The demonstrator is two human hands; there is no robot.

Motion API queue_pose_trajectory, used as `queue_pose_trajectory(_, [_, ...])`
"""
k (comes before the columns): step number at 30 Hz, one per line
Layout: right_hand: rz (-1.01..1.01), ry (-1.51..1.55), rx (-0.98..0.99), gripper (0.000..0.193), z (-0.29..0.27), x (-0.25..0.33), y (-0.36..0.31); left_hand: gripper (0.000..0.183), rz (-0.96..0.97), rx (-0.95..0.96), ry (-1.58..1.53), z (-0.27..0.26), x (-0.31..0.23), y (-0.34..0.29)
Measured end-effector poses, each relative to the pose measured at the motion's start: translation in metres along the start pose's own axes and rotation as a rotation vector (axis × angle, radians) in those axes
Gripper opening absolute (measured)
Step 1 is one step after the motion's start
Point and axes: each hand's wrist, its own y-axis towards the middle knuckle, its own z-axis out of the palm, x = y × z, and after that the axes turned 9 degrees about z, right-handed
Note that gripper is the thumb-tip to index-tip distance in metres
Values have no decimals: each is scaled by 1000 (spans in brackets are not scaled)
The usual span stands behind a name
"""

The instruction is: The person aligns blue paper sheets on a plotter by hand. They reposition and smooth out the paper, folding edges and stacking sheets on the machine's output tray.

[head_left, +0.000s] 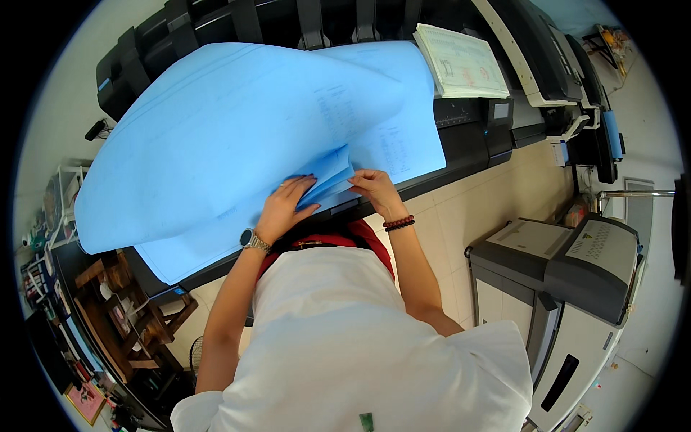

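Blue sheet [216, 137], black printer [468, 147] perhaps, tiled floor [461, 209]

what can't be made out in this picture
Head view:
Printing on the blue sheet: too faint and small.
Beneath its fold, between left hand and right hand: hidden by the sheet.
Watch dial: too small to read.
Grey machine, lower left: behind the white shirt.

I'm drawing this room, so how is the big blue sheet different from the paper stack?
The big sheet is much larger; the paper stack is small. The big sheet is blue, the paper stack whitish with red marks. The big sheet bulges up, while the paper stack lies flatter. Both have printed marks.
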Motion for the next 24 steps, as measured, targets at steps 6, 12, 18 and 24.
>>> queue_pose_trajectory(6, [64, 225, 27, 17, 3, -6, -2, 32, -113, 40, -183, -10, 12, 2])
queue_pose_trajectory(12, [96, 123, -65, 21, -7, -11, -1, 22, -207, 73, -251, -15, 17, 3])
queue_pose_trajectory(18, [-266, -350, -289, 25, 0, -2, -3, 22, -163, 26, -206, -9, 19, 1])
queue_pose_trajectory(24, [-72, 40, -93, 25, 24, 26, -14, 24, -142, 31, -190, -9, 21, 0])
